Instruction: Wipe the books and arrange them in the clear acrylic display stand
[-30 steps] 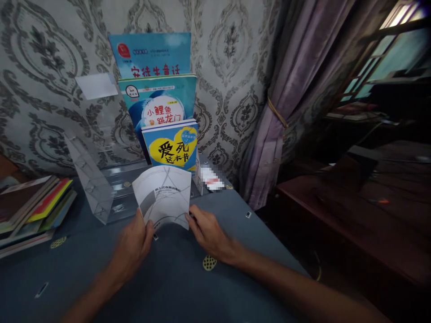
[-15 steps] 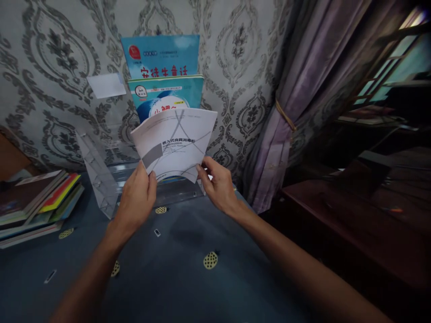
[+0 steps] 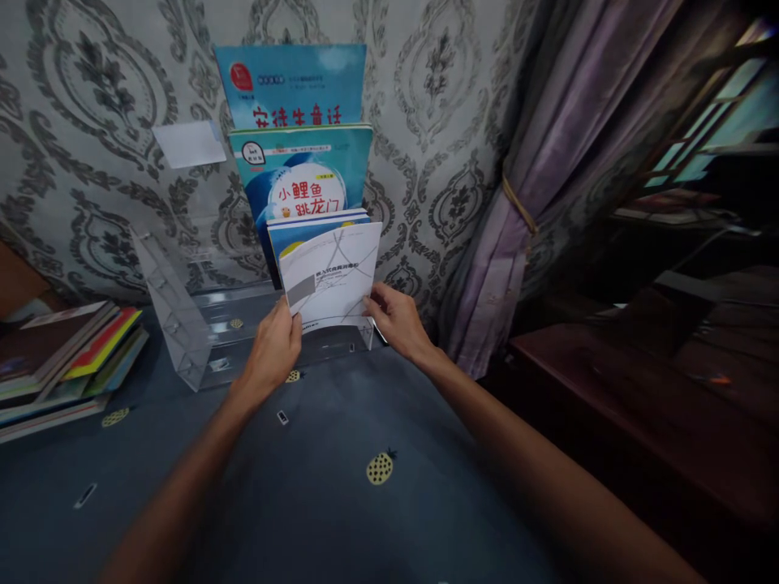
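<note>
A white booklet (image 3: 334, 280) with a grey block and dark print on its cover is held upright by both hands. My left hand (image 3: 273, 345) grips its lower left edge; my right hand (image 3: 398, 320) pinches its lower right edge. The booklet is at the front of a clear acrylic rack (image 3: 182, 316), before a blue book (image 3: 316, 229) that it partly hides. Behind these stand a teal book (image 3: 307, 158) with red and black lettering and a taller blue book (image 3: 292, 81) with red lettering. Whether the booklet's bottom rests in the rack, I cannot tell.
On the left of the blue, pineapple-printed tablecloth (image 3: 329, 503) lies a stack of books (image 3: 61, 357). A white label card (image 3: 188, 144) tops the rack's left side. Patterned wallpaper (image 3: 438, 81) stands behind, a tied purple curtain (image 3: 517, 195) to the right, with dark red furniture (image 3: 608, 397) beyond.
Both hands have lowered the white booklet and shifted it slightly right, mainly on its left side. It bends less, and the blue book and more of the teal cover show behind it.
</note>
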Motion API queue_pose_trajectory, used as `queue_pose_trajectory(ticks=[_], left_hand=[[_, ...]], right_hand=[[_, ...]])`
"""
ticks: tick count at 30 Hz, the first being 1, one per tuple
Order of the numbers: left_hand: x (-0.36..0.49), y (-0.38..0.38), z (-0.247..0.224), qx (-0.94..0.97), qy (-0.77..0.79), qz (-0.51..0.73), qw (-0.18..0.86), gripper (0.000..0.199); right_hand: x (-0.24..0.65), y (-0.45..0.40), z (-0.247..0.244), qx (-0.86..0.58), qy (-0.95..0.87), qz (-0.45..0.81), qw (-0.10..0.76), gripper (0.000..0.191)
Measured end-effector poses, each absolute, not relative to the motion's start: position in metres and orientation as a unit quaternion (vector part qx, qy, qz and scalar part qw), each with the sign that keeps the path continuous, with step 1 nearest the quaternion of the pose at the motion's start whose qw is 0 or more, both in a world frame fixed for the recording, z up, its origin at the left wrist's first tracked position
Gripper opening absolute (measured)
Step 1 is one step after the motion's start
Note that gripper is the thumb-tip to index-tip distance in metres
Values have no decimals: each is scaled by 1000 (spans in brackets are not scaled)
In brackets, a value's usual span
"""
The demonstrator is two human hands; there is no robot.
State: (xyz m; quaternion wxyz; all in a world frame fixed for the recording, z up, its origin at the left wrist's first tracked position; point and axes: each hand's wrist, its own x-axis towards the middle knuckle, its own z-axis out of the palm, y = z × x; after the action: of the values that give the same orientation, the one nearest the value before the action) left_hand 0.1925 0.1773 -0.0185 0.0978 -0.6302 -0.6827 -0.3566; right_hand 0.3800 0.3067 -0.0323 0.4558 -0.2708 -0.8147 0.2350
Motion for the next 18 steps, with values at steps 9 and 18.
queue_pose_trajectory(ticks=[9,18], left_hand=[[193,177,-18,-582,-782,-196,107,24],[192,174,-17,-558,-812,-154,76,22]], right_hand=[[376,314,-45,-289,-827,164,453,10],[372,320,-55,-289,-804,159,494,11]])
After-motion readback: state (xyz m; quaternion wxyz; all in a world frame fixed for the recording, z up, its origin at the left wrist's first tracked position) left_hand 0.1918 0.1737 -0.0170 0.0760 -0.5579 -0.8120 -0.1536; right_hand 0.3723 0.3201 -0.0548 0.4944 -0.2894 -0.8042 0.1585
